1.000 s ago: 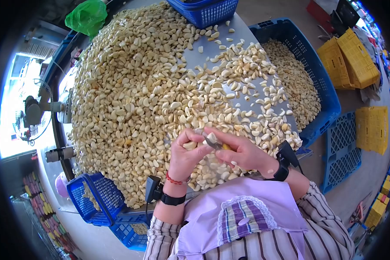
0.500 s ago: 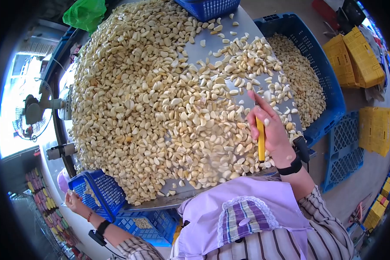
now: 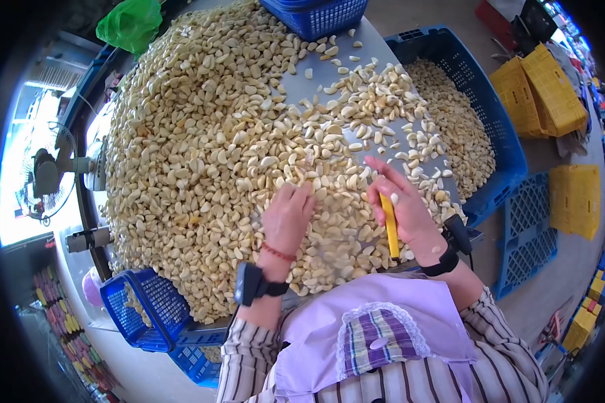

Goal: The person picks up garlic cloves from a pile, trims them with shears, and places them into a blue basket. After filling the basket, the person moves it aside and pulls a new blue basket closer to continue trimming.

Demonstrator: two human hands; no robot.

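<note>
Peeled garlic cloves lie in a broad heap over the metal table. My right hand is closed around a yellow-handled knife above the right part of the heap. The handle points down toward my body, and the blade cannot be made out. A pale clove-like piece shows against the fingers of this hand. My left hand is over the middle of the cloves, back upward, with bent fingers slightly apart at the cloves. Its fingertips are partly hidden, and no held clove is visible.
A blue basket stands at the lower left, and another blue basket at the table's far edge. On the right, a large blue crate holds many cloves. Yellow crates and a fan are farther out.
My left hand has come from beside the lower-left basket to the middle of the heap. My right hand has shifted slightly left and nearer my body, still holding the yellow-handled knife.
</note>
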